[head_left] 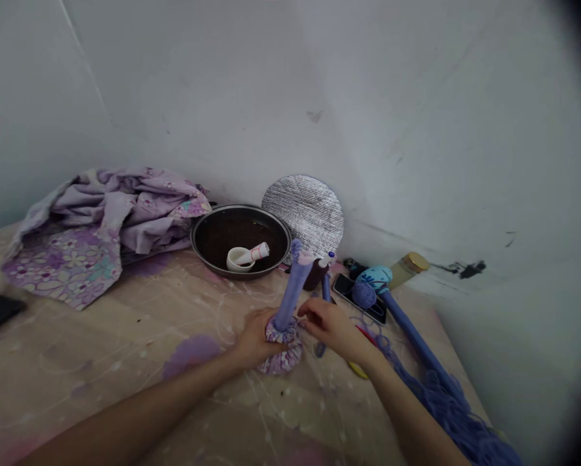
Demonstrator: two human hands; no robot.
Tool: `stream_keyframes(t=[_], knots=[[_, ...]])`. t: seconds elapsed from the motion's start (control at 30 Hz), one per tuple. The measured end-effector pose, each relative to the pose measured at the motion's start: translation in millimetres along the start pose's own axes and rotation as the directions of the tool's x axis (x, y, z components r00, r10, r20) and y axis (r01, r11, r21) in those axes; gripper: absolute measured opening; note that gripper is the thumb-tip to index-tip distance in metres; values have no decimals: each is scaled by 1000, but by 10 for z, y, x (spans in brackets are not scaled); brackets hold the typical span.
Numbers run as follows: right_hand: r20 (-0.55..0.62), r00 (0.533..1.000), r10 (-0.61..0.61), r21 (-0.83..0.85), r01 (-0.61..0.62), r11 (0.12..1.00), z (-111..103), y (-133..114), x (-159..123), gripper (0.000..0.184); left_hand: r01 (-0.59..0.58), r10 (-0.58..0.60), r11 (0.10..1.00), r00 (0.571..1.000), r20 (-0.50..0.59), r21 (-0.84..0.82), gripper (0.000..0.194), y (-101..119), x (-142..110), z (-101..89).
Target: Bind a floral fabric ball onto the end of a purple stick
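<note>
A purple yarn-wrapped tube (293, 288) stands slightly tilted in a gathered floral fabric base (281, 362). My left hand (257, 340) is wrapped round the gathered cloth at the foot of the tube, with the thumb in front. Just right of the tube is my right hand (327, 323), its thumb and fingers pinched together close to the cloth's upper edge. Whatever sits between those fingertips is too small to make out. The top of the tube ends in a fuzzy purple tuft and some pale pink material.
Behind are a dark pan (242, 275) holding a small white cup (239, 259), a round silver foil disc (314, 213) and a dark bottle (314, 278). Crumpled floral cloth (91, 259) lies left. Loose purple yarn (446, 408), a long purple rod (416, 336) and a phone (375, 310) lie right.
</note>
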State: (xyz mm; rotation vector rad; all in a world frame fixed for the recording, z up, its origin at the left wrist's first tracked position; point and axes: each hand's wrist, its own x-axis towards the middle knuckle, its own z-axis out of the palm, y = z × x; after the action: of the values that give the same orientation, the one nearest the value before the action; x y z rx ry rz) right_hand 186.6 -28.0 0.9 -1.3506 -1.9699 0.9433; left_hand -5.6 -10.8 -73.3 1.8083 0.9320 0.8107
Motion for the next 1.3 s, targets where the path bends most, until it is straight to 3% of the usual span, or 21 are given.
stream_keyframes(t=[0.1, 0.23, 0.4, 0.57, 0.97, 1.3], knots=[[23, 1000, 15, 63, -16, 998, -43, -60, -27, 10, 7, -7, 1000, 1000, 1, 14, 56, 2, 4, -3], [1, 997, 72, 252, -70, 965, 62, -69, 16, 17, -8, 8, 1000, 1000, 3, 18, 48, 10, 16, -5], [-143, 973, 178, 508, -82, 857, 286, -58, 180, 24, -24, 24, 999, 1000, -2, 31, 45, 11, 17, -8], [-158, 953, 258, 659, -93, 747, 359, -34, 278, 23, -34, 34, 998, 999, -6, 43, 41, 17, 28, -9], [-117, 939, 323, 785, -112, 609, 372, -186, 353, 23, -42, 43, 999, 998, 50, -20, 52, -66, 54, -67], [-159, 933, 323, 755, -96, 648, 282, -166, 241, 22, -13, 14, 1000, 999, 48, -18, 37, -11, 69, -56]])
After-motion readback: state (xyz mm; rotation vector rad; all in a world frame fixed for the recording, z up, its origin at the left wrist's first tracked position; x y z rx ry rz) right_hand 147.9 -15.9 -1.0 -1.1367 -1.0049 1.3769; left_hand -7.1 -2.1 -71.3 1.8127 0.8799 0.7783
